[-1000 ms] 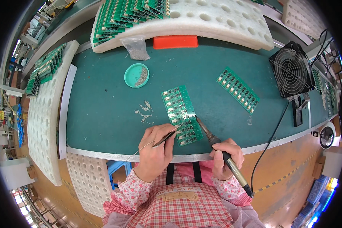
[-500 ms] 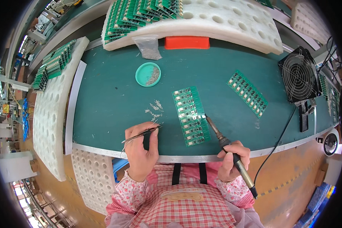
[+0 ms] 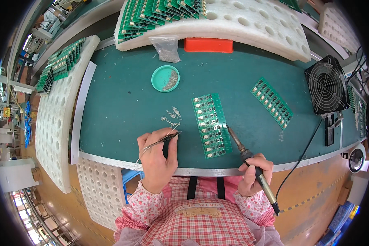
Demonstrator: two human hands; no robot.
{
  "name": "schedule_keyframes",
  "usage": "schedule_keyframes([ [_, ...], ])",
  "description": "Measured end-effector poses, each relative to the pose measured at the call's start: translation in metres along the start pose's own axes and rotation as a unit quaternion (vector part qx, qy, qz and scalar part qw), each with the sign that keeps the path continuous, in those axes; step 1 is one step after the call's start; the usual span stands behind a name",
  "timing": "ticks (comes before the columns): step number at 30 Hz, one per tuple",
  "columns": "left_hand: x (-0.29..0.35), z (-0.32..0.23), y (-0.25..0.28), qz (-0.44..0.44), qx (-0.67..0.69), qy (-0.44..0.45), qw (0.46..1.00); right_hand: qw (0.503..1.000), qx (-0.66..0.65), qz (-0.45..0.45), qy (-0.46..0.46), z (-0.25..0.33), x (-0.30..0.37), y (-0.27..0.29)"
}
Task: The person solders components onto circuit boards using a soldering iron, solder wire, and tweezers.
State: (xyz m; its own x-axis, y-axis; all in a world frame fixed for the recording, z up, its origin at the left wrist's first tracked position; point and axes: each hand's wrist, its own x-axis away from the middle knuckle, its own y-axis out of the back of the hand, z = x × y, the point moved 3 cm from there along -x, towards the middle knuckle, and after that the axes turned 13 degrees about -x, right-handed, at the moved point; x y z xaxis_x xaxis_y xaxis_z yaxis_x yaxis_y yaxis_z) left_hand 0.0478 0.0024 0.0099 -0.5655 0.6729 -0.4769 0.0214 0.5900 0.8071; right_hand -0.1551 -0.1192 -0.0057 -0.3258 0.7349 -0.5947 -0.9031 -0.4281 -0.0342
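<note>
My left hand (image 3: 156, 158) grips thin metal tweezers (image 3: 162, 141), whose tips point at a small heap of loose silvery parts (image 3: 171, 116) on the green mat. My right hand (image 3: 256, 174) holds a soldering iron (image 3: 244, 151) by its black handle. The iron's tip rests at the right edge of a green circuit board panel (image 3: 209, 124) lying in front of me. A second green panel (image 3: 271, 102) lies further right, apart from both hands.
A round green dish (image 3: 165, 78) with small parts, a clear bag (image 3: 166, 48) and an orange block (image 3: 208, 45) sit at the back. White foam trays (image 3: 254, 24) hold several boards behind and at the left (image 3: 57, 115). A black fan (image 3: 326, 85) stands right.
My left hand with the tweezers has drawn away from the board leftward, toward the loose parts. The soldering iron tip stays at the board's right edge.
</note>
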Motion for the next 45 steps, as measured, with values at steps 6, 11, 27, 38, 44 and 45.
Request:
schedule_keyframes([
  [6, 0.0, 0.0, -0.002, -0.002, 0.003, -0.012, 1.0, 1.0, 0.017, 0.021, -0.011, 0.003, -0.001, -0.002],
  [11, 0.0, -0.001, -0.001, 0.008, 0.004, -0.014, 1.0, 0.999, 0.019, 0.025, -0.007, 0.003, -0.002, -0.002],
  [27, -0.001, -0.005, 0.0, 0.028, 0.001, -0.001, 1.0, 0.999, -0.019, -0.02, 0.021, -0.001, 0.001, 0.0],
  [38, 0.008, -0.035, -0.005, 0.097, 0.157, -0.009, 0.983, 0.999, -0.027, -0.031, 0.024, -0.003, 0.003, 0.0],
  [44, 0.011, -0.038, -0.011, 0.097, 0.155, -0.028, 0.983, 0.999, -0.021, -0.024, 0.007, -0.002, 0.001, 0.001],
  [45, 0.011, -0.039, -0.011, 0.095, 0.153, -0.032, 0.983, 0.999, -0.022, -0.024, 0.009, -0.002, 0.002, 0.002],
])
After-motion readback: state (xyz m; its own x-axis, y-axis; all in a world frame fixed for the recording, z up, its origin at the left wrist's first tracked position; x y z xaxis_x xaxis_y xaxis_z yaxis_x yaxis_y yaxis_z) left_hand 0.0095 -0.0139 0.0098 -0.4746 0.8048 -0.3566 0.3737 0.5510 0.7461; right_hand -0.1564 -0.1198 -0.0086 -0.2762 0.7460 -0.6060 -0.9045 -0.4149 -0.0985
